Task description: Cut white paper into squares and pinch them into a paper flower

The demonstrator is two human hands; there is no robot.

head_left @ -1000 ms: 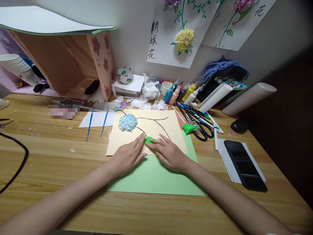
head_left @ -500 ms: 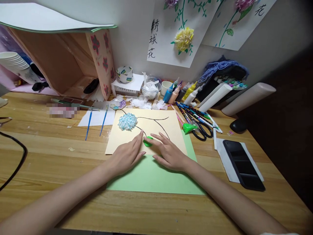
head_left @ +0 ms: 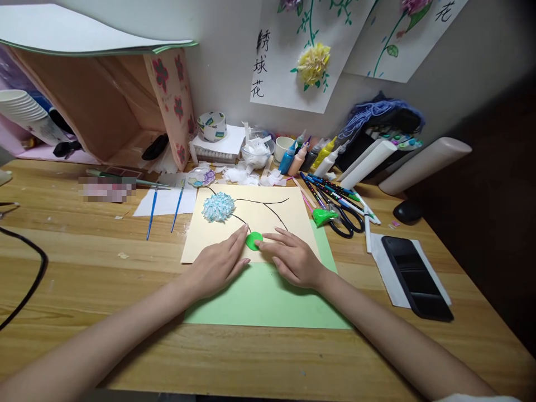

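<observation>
A flat, round piece of bright green clay [head_left: 254,241] lies on the cream paper [head_left: 201,245], at the lower end of a drawn black stem. My left hand [head_left: 220,262] rests flat on the paper at its left, fingers stretched out. My right hand [head_left: 293,257] is at its right, fingers extended, with a fingertip touching the clay's right edge. Neither hand grips anything. A fluffy pale-blue flower [head_left: 218,207] sits at the upper left of the cream paper, with black stem lines around it. Beneath lies a light green sheet [head_left: 268,298].
Right of the papers lie a wrapped lump of green clay [head_left: 324,216], scissors [head_left: 345,226] and several pens. Paint bottles [head_left: 307,157] and a bowl of white scraps [head_left: 256,152] stand behind. Two brushes [head_left: 152,215] lie at left, a black phone-like object [head_left: 416,279] at right.
The right hand has drawn slightly back to the right and its fingers are more bent. More of the green clay shows as a full disc. The left hand has barely moved.
</observation>
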